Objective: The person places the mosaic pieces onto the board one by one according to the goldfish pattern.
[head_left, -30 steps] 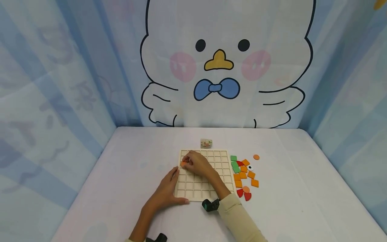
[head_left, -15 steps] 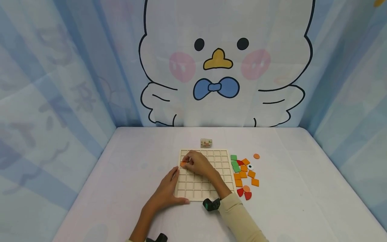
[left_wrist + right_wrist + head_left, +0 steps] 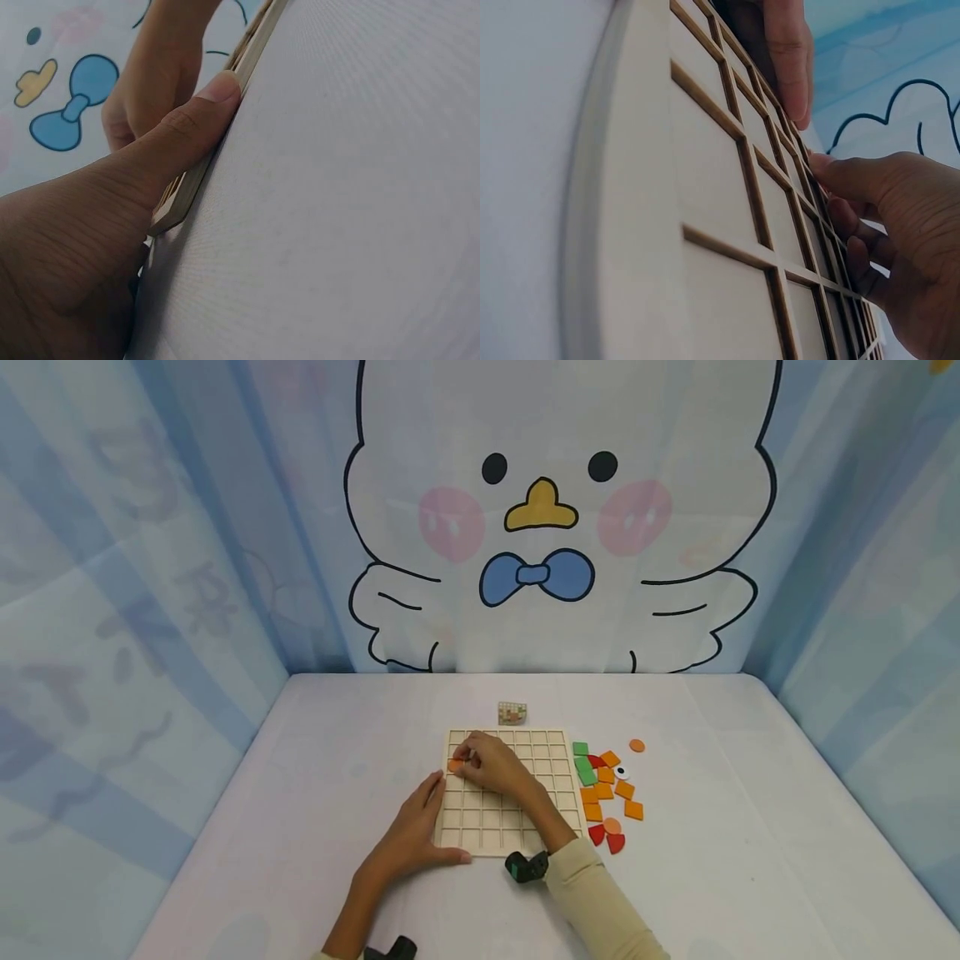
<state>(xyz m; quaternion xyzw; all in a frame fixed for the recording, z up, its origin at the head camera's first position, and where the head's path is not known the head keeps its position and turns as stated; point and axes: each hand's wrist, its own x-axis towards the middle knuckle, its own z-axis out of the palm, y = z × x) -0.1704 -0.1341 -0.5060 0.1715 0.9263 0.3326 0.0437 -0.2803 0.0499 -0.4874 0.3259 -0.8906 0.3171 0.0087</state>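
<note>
Right grip (image 3: 491,766): my fingers are curled over the board's far left part, thumb and fingertips pinching an orange piece (image 3: 454,766).
Orange piece: in the leftmost column of the gridded board (image 3: 480,820), toward the far end; I cannot tell whether it sits down in its cell.
Left grip (image 3: 411,832): I keep these fingers straight along the board's left edge, my thumb touching its near edge.
Gridded board: pale, flat on the white counter (image 3: 712,827).
Loose pieces: just right of the board I see green pieces (image 3: 580,749), orange squares (image 3: 633,811), red wedges (image 3: 616,843) and an eye disc (image 3: 621,772).
Small patterned item (image 3: 512,714): just beyond the board's far edge.
</note>
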